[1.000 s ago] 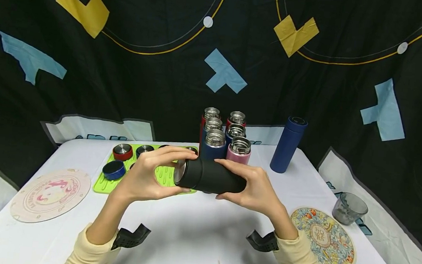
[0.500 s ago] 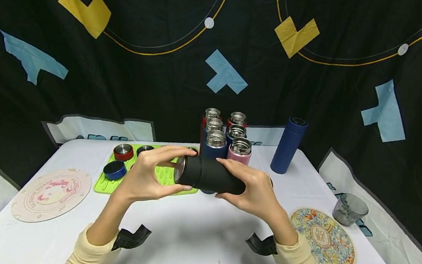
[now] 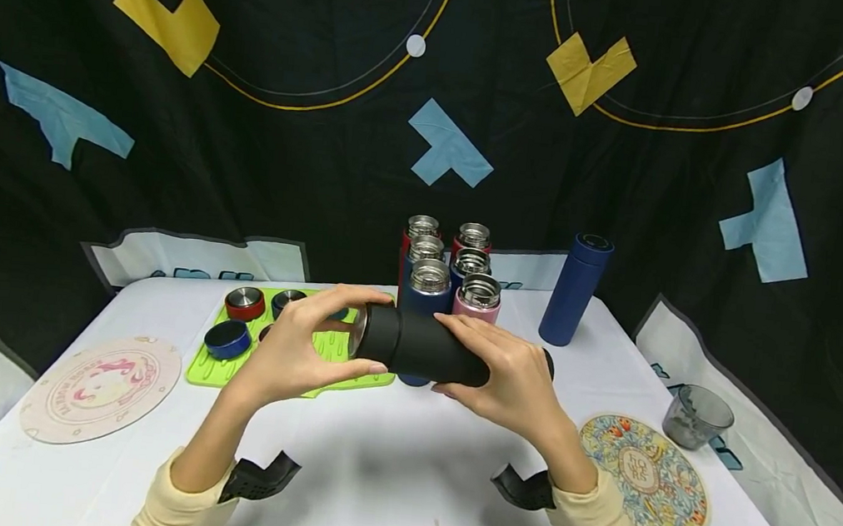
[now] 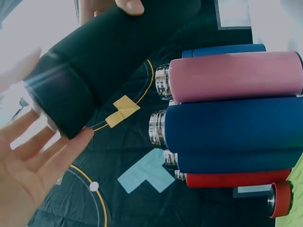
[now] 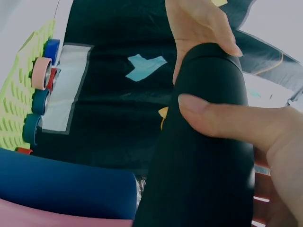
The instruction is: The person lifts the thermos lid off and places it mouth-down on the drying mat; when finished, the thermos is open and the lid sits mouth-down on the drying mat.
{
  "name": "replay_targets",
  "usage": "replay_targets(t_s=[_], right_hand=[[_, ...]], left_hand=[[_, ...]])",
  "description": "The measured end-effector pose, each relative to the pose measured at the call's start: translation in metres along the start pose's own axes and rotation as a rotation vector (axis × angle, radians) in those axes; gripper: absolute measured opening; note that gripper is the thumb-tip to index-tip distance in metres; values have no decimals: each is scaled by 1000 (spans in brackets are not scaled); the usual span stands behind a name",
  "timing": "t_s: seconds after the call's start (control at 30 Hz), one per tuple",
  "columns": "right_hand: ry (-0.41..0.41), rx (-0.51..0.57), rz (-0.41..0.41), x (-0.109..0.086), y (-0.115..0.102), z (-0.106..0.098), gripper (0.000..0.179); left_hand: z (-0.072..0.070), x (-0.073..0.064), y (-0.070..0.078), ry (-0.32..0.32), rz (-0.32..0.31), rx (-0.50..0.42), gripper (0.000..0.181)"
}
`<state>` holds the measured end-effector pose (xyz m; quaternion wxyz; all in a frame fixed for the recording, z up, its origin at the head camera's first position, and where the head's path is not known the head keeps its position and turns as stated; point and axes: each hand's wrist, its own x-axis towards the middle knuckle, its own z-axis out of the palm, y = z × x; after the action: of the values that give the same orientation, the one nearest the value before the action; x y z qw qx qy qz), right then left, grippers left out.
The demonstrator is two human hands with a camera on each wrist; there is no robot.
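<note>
A black vacuum flask [image 3: 425, 347] is held sideways above the table in the head view, a seam marking off its lid [image 3: 376, 334] on the left. My right hand [image 3: 513, 371] grips its body, the thumb [image 5: 203, 116] lying along the side in the right wrist view. My left hand [image 3: 286, 351] is around the lid end, thumb below and fingers above; whether every fingertip touches is hard to see. Just behind stand several lidless flasks, among them a pink flask [image 4: 236, 75] and a blue flask [image 4: 236, 125].
On a green mat [image 3: 212, 370] lie several lids, including a red lid [image 3: 245, 303] and a blue lid [image 3: 227, 339]. A closed blue flask [image 3: 577, 289] stands back right. Two round placemats flank the hands: one pink [image 3: 102, 390], one patterned [image 3: 647, 479]. A grey cup [image 3: 697, 415] is far right.
The left hand's fingers and thumb have shifted slightly upward at the lid end. The right hand has turned slightly, and more of the flask's right end shows beyond it.
</note>
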<state>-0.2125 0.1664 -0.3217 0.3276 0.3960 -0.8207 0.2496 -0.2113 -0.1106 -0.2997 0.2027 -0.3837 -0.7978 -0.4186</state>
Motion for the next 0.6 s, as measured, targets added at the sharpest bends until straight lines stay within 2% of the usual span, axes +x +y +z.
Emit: replay_targets(t_s=[0.13, 0.23, 0.37, 0.6], right_hand=[[-70, 108, 21, 0, 3, -5, 77], [-110, 180, 38, 0, 4, -9, 77], [-112, 205, 42, 1, 3, -10, 77], [-51, 156, -12, 0, 0, -7, 77]], left_hand=[[-3, -1, 1, -88, 86, -18, 71], [-5, -2, 3, -119, 128, -14, 70], [-5, -1, 6, -104, 161, 4, 68], [-5, -2, 6, -47, 180, -11, 68]])
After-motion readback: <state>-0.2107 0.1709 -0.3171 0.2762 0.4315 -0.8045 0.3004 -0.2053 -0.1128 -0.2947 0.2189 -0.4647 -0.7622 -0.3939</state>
